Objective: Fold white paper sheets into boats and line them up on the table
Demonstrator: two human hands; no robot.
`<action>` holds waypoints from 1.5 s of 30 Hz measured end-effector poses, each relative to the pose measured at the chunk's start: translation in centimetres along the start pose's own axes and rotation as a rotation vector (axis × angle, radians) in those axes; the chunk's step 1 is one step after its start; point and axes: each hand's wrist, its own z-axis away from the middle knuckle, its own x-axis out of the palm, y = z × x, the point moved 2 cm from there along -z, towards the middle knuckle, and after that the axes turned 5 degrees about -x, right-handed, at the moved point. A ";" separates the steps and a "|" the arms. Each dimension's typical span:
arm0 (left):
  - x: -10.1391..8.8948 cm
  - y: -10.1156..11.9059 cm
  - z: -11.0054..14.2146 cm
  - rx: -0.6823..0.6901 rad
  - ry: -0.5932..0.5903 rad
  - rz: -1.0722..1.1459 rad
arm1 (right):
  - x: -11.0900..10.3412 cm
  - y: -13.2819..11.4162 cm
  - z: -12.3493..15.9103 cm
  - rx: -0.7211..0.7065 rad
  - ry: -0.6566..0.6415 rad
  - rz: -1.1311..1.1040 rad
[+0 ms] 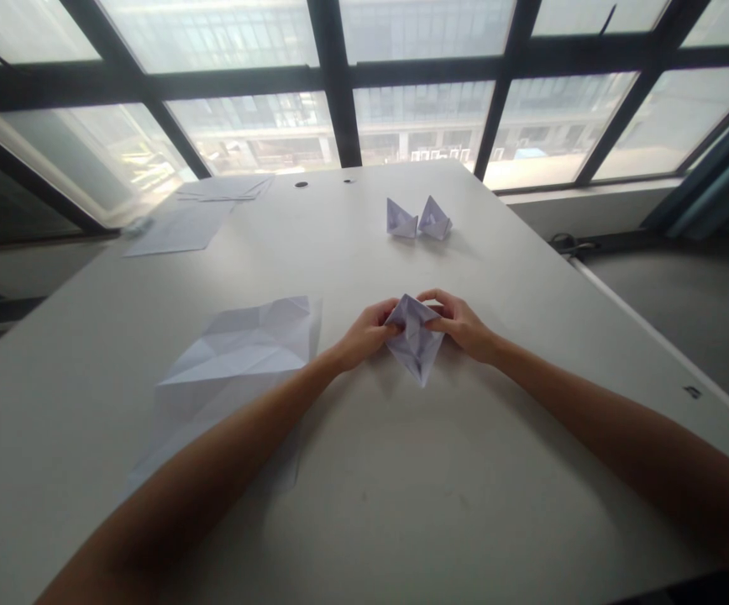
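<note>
Between my two hands is a diamond-shaped piece of folded white paper (419,349), its opened pocket facing me and one point toward me. My left hand (368,334) grips its left corner, thumb at the pocket's edge. On the opposite corner, my right hand (458,325) pinches the paper with the thumb in front and fingers behind. Farther back on the table stand two folded paper boats (401,220), side by side. Creased white sheets (238,353) lie to the left, partly covered by my left forearm.
Flat sheets of paper (181,228) rest at the far left of the white table (364,521). Dark-framed windows (339,80) rise behind the table. A blue curtain (710,185) hangs at the right, and a dark object shows at the bottom right edge.
</note>
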 end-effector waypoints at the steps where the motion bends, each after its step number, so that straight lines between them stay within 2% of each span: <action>1: 0.0 0.0 0.0 0.000 0.001 0.016 | -0.1 0.0 0.0 -0.003 0.008 -0.007; 7: -0.2 -0.3 -0.2 -0.025 0.074 0.102 | -0.3 0.5 -0.1 0.018 0.122 -0.075; 16: 0.0 0.2 0.0 -0.029 0.007 0.073 | -0.3 0.2 0.0 -0.015 0.023 0.014; 22: 0.2 0.1 -0.1 -0.022 0.057 0.077 | -0.5 1.0 -0.1 -0.013 0.162 -0.074; 28: 0.2 -0.1 -0.2 -0.024 0.093 0.036 | -0.3 1.0 -0.2 -0.007 0.229 -0.059; 32: 0.1 -0.1 -0.3 -0.037 0.153 -0.017 | 0.0 0.9 -0.3 0.003 0.192 0.026; 37: 0.3 0.2 -0.3 -0.018 0.110 -0.108 | 0.2 0.9 -0.4 -0.041 0.103 0.137; 41: 0.2 0.2 -0.3 -0.034 0.139 -0.188 | 0.1 1.0 -0.4 -0.081 0.121 0.248; 45: 0.2 0.2 -0.4 -0.058 0.189 -0.198 | -0.1 1.2 -0.5 -0.066 0.154 0.258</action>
